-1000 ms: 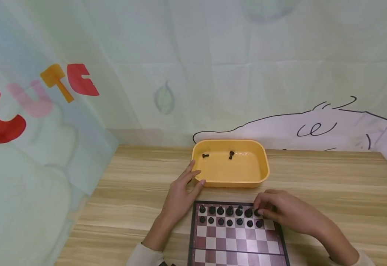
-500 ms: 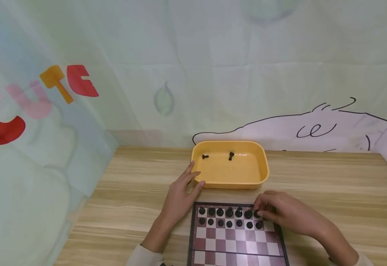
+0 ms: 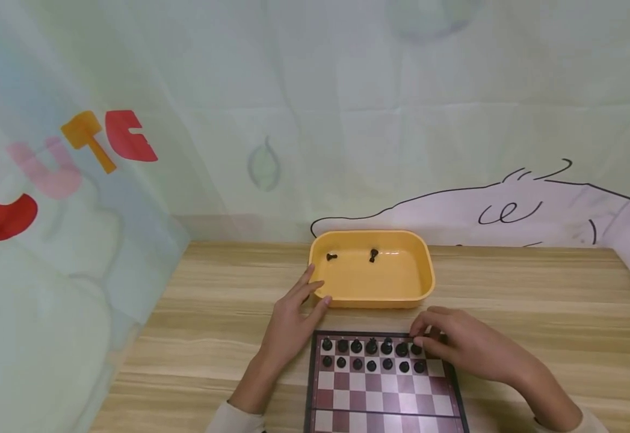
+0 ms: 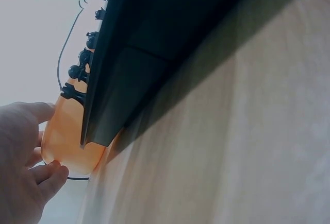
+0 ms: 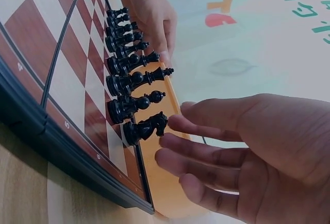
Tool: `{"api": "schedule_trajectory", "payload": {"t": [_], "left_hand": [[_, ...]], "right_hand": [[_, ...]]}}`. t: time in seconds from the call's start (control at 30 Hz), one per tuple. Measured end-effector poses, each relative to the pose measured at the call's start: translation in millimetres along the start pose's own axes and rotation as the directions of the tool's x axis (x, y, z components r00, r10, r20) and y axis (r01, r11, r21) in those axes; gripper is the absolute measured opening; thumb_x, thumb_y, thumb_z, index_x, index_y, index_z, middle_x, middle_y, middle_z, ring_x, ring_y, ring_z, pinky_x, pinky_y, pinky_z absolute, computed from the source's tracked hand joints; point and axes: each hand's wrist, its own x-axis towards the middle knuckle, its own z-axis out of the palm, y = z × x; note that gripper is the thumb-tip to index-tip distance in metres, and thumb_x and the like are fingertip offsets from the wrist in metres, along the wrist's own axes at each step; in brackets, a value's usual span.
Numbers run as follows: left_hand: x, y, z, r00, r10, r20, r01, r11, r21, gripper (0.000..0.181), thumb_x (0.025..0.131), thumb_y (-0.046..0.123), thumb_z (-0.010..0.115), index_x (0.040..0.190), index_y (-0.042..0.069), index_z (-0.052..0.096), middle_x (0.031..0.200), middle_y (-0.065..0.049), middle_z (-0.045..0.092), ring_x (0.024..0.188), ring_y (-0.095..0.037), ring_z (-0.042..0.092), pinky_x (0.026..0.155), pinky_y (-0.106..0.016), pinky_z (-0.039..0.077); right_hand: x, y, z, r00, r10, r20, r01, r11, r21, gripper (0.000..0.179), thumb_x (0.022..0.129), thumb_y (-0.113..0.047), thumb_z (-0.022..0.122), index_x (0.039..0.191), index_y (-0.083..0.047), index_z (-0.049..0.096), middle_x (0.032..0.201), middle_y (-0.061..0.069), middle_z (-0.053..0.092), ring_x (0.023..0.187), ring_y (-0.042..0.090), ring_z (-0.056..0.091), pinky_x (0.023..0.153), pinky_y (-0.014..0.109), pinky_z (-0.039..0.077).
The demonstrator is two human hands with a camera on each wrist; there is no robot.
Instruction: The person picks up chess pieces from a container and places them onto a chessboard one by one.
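Observation:
A magnetic-style chessboard (image 3: 357, 382) bears two rows of black chess pieces along its far side. My right hand (image 3: 463, 346) is over the far right corner, with fingertips right at the head of a black knight (image 5: 147, 128). The knight stands upright in the back row, and thumb and fingers are parted around its top rather than squeezing it. My left hand (image 3: 289, 319) rests with spread fingers against the left end of the yellow tray (image 3: 376, 285); some fingertips reach over its rim. Two black pieces lie on their sides in the tray, one at left (image 3: 331, 257), another near the middle (image 3: 373, 255).
The tray stands behind the board on a wood-grain table (image 3: 217, 276). A printed curtain (image 3: 320, 150) hangs right behind the table's far edge. Light and dark squares without pieces fill the board's nearer part.
The right hand's fingers have loosened and risen slightly from the knight, which stays on its square. The left hand keeps its place at the tray. The head view has shifted a little.

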Motion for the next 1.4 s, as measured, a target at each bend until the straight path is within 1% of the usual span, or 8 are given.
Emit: {"api": "schedule_trajectory", "payload": {"t": [0.17,0.3,0.4,0.63,0.73,0.97,1.2,1.4], "left_hand": [[1.5,0.9,-0.5,1.000,0.003,0.004,-0.003,1.000,0.010,0.043,0.103,0.037,0.072,0.138,0.012,0.070,0.169,0.003,0.040,0.152,-0.022,0.046,0.119,-0.041,0.049],[1.4,0.5,-0.8,1.000,0.003,0.002,-0.003,1.000,0.013,0.044,0.103,0.037,0.072,0.138,0.011,0.070,0.169,0.002,0.040,0.152,-0.023,0.046,0.119,-0.042,0.049],[0.9,0.2,-0.9,1.000,0.000,-0.001,0.000,1.000,0.010,0.044,0.103,0.036,0.073,0.138,0.011,0.070,0.169,0.003,0.040,0.152,-0.023,0.046,0.117,-0.041,0.050],[1.2,0.1,-0.1,1.000,0.020,0.007,-0.020,1.000,0.006,0.043,0.102,0.036,0.073,0.137,0.010,0.070,0.169,0.003,0.040,0.152,-0.022,0.047,0.116,-0.039,0.052],[1.4,0.2,0.0,1.000,0.021,0.010,-0.022,1.000,0.011,0.044,0.103,0.036,0.072,0.138,0.010,0.070,0.170,0.001,0.040,0.152,-0.023,0.047,0.116,-0.040,0.052],[-0.2,-1.0,-1.1,1.000,0.005,0.003,-0.005,1.000,0.009,0.045,0.103,0.037,0.073,0.138,0.010,0.069,0.170,0.003,0.039,0.152,-0.023,0.047,0.116,-0.040,0.051],[0.4,-1.4,0.3,1.000,0.005,0.007,-0.005,1.000,0.015,0.045,0.103,0.040,0.071,0.139,0.012,0.069,0.170,0.002,0.039,0.153,-0.023,0.045,0.119,-0.042,0.049],[-1.4,0.2,-0.4,1.000,-0.003,0.009,0.003,1.000,0.010,0.046,0.103,0.039,0.071,0.139,0.011,0.069,0.170,0.002,0.039,0.153,-0.023,0.045,0.120,-0.043,0.047]], "right_hand": [[-0.5,-2.3,-3.3,0.999,0.004,-0.045,-0.004,1.000,0.001,0.011,0.108,-0.034,0.064,0.111,-0.027,0.072,0.103,-0.017,0.071,0.092,-0.001,0.065,0.076,0.024,0.062],[-0.2,-2.0,-4.1,0.995,-0.036,-0.098,0.035,0.999,-0.008,0.009,0.108,-0.028,0.065,0.113,-0.025,0.072,0.106,-0.011,0.073,0.092,0.000,0.065,0.075,0.024,0.061],[1.4,-0.8,-5.9,0.991,-0.051,-0.127,0.049,0.999,-0.020,0.009,0.107,-0.022,0.066,0.113,-0.023,0.072,0.108,-0.007,0.074,0.092,0.001,0.066,0.074,0.023,0.061],[8.1,2.2,-15.6,0.983,-0.021,-0.180,0.019,1.000,-0.012,0.012,0.105,-0.018,0.068,0.114,-0.024,0.072,0.110,-0.005,0.075,0.092,0.001,0.066,0.075,0.024,0.061],[13.6,2.9,-18.9,0.978,-0.026,-0.205,0.025,1.000,-0.004,0.013,0.104,-0.015,0.069,0.114,-0.023,0.073,0.110,-0.004,0.076,0.091,0.002,0.067,0.075,0.024,0.061],[26.2,2.9,-21.8,0.976,-0.029,-0.218,0.025,0.999,-0.021,0.011,0.105,-0.017,0.069,0.115,-0.017,0.074,0.112,-0.002,0.075,0.092,0.005,0.067,0.075,0.025,0.061],[39.4,3.4,-24.1,0.970,-0.047,-0.240,0.038,0.998,-0.043,0.015,0.104,-0.011,0.069,0.117,-0.016,0.073,0.113,0.000,0.074,0.090,0.007,0.068,0.072,0.025,0.061],[52.5,1.3,-25.1,0.974,-0.036,-0.222,0.023,0.998,-0.063,0.016,0.104,-0.012,0.068,0.119,-0.012,0.073,0.117,0.005,0.074,0.093,0.012,0.070,0.075,0.028,0.061]]}}
